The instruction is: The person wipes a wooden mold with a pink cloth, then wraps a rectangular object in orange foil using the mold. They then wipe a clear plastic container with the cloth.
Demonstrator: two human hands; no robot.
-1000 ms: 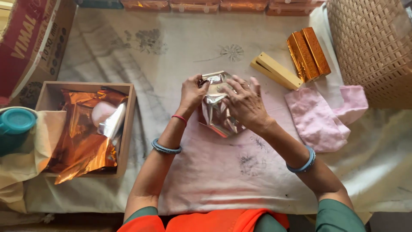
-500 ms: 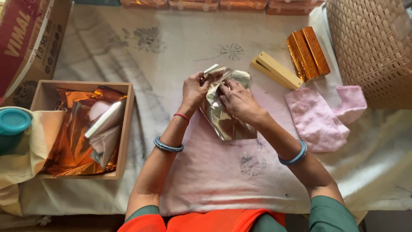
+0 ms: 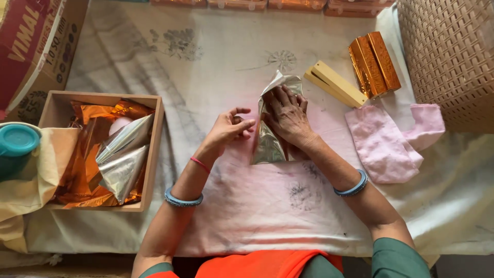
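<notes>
Right grip (image 3: 286, 114) now flat on silver foil packet (image 3: 269, 139) | left hand (image 3: 230, 128) released

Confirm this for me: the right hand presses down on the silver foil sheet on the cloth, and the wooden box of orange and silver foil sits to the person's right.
One thing is off. The right hand does press on the silver foil sheet on the cloth, but the wooden box of orange and silver foil sits to the person's left, not the right. The head view shows it at the left edge of the cloth.
</notes>
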